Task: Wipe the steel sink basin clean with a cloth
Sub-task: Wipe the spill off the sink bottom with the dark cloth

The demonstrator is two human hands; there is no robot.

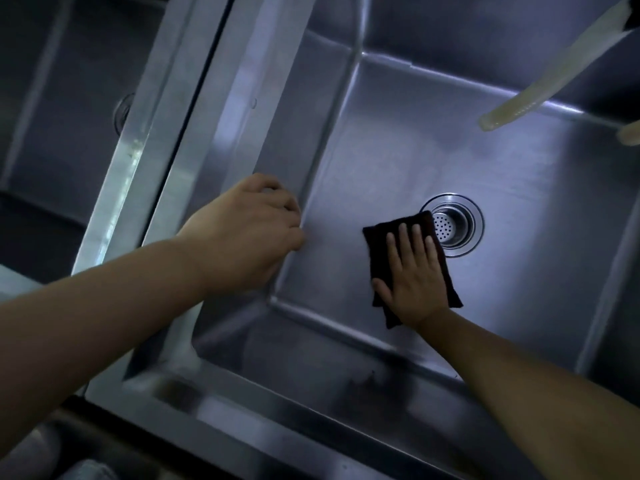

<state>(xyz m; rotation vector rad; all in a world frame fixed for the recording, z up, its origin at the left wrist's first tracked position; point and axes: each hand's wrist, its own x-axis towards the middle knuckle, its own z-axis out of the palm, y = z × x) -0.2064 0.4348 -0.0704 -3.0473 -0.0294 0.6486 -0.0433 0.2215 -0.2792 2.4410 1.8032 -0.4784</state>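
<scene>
A deep steel sink basin [519, 188] fills the view, with a round perforated drain strainer [457, 226] near its middle. A dark folded cloth [377, 244] lies flat on the basin floor just left of the drain, its top corner touching the drain ring. My right hand [412, 275] presses on the cloth with fingers spread flat. My left hand [249, 230] hovers over the basin's left wall with fingers curled loosely and nothing visible in it.
A second basin [59, 116] lies to the left behind a steel divider rim [180, 133]. A pale translucent hose [554, 74] hangs in from the top right over the basin's far side. The sink's front rim [277, 410] runs along the bottom.
</scene>
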